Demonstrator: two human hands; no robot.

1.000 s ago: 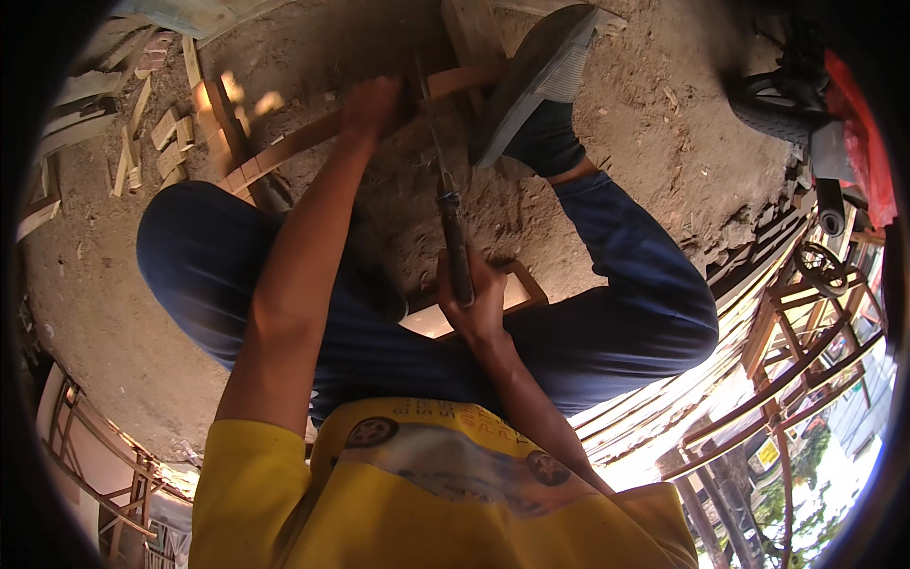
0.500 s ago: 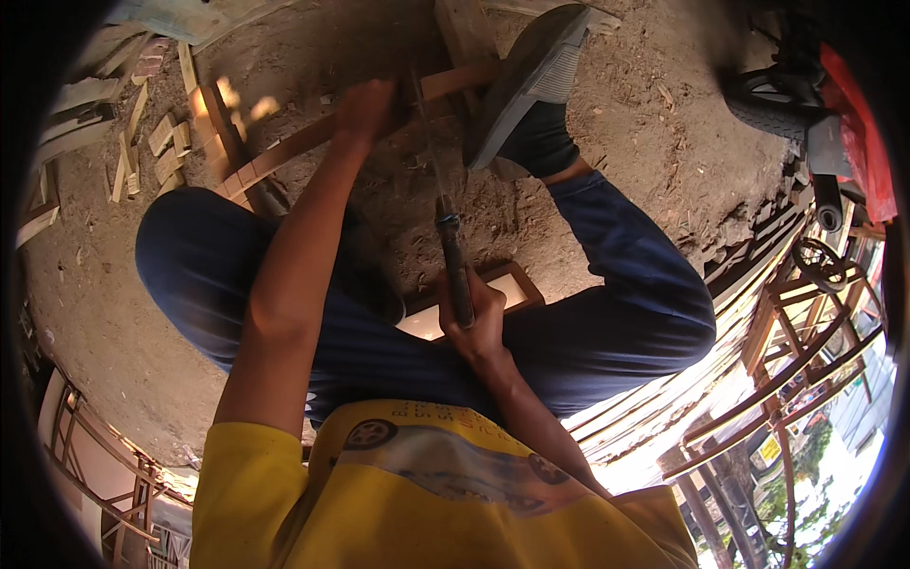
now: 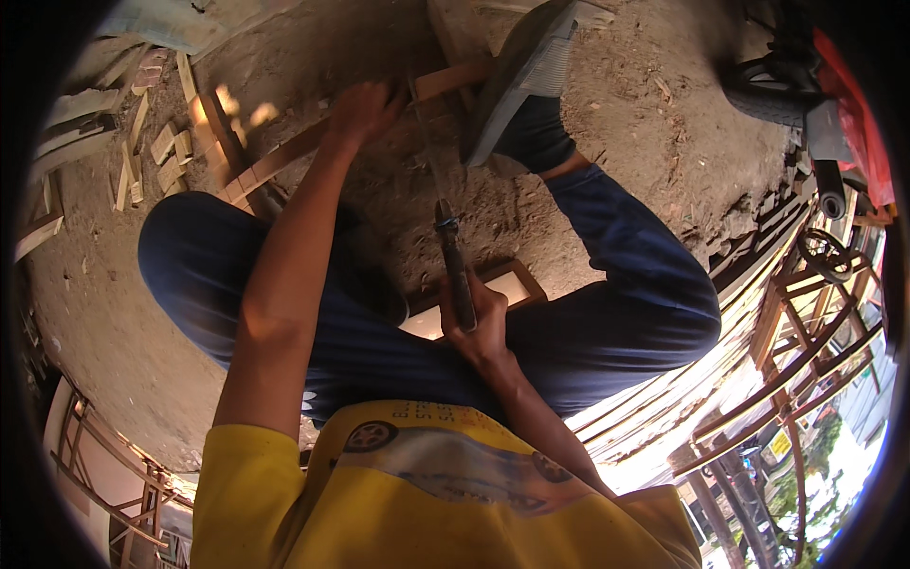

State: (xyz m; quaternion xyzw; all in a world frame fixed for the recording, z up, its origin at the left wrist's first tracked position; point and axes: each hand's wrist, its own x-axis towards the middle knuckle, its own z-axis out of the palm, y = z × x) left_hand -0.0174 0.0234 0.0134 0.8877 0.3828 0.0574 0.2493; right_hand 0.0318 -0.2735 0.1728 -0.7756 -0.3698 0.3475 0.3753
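Observation:
My right hand (image 3: 477, 313) is wrapped round the dark handle (image 3: 455, 270) of a handsaw. Away from me runs its thin blade (image 3: 431, 156), seen nearly edge-on, reaching a long wooden strip (image 3: 284, 154). On that strip, just left of the blade, my left hand (image 3: 360, 112) is closed; its fingertips are partly in shadow. My shoe (image 3: 526, 81) rests over the strip's right part, beyond the blade. Pale pencil-like marks cross the strip's left end. Whether the blade has cut into the wood, I cannot tell.
Wood offcuts (image 3: 171, 152) lie on the dirt ground at far left. Behind the saw handle is a framed panel (image 3: 512, 284), partly under my legs. Stacked wooden strips (image 3: 654, 398) lie on the right, near a wooden frame (image 3: 787, 379). A wheeled vehicle (image 3: 782, 100) stands at far right.
My left hand has shifted slightly left and toward me along the strip. My right hand keeps its grip on the saw, almost unmoved. The whole view has shifted a little.

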